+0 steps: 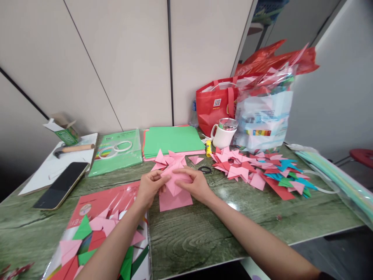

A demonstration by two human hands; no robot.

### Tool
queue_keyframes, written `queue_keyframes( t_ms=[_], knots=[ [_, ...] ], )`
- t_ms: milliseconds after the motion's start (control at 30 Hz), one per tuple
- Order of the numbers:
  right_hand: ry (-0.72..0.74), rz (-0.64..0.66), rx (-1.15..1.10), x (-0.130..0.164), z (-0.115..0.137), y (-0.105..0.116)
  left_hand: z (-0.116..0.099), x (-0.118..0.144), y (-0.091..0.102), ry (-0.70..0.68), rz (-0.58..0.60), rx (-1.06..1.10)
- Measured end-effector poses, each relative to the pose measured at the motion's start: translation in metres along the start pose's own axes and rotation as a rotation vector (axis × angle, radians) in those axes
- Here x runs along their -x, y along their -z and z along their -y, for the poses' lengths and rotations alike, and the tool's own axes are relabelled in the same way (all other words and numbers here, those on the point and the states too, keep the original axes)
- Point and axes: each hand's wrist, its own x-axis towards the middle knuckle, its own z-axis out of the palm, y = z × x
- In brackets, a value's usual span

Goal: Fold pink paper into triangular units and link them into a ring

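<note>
Between my two hands is a partly folded sheet of pink paper (174, 182), held above the table. My left hand (152, 186) pinches its left side between thumb and fingers. On the opposite side, my right hand (196, 184) grips the paper with the thumb on the front and fingers over the top. Beneath it lies a flat pink square (176, 203) on the table. Just behind my hands, several folded pink paper pieces (160, 157) are gathered, and one small pink piece (196, 160) lies apart to the right.
Right of my hands spread many folded papers (233, 165); a white mug (223, 134), glue stick (208, 148) and red bag (214, 103) stand behind. Green sheets (175, 140) lie at the back. Leftward are a phone (62, 186), hammer (74, 148) and paper packet (87, 204).
</note>
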Motion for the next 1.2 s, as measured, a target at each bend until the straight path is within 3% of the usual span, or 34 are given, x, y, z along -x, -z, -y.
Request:
queue_keyframes(
  t_ms=[133,433,867,933,1100,1200],
  knots=[
    [-0.003,-0.113,0.016,-0.0006,-0.0013,0.0006,-0.0004,0.0006,-0.0009,0.025,0.049,0.009],
    [0.004,-0.181,-0.009,-0.0009,-0.0041,-0.0016,-0.0028,0.0035,-0.0041,0.037,0.029,0.074],
    [-0.084,-0.065,-0.095,0.0007,-0.006,-0.0039,-0.0043,0.0018,-0.0034,0.006,-0.074,-0.002],
    [-0.109,-0.099,-0.124,0.0005,-0.0076,-0.0038,-0.0031,0.0016,-0.0034,-0.012,-0.049,-0.048],
    [-0.132,-0.163,-0.129,-0.0003,-0.005,-0.0026,0.0001,0.0024,-0.0038,-0.007,0.145,-0.08],
    [-0.107,-0.159,-0.069,-0.0006,-0.0027,-0.0021,0.0006,0.0024,-0.0025,-0.014,0.142,-0.088]
  ],
)
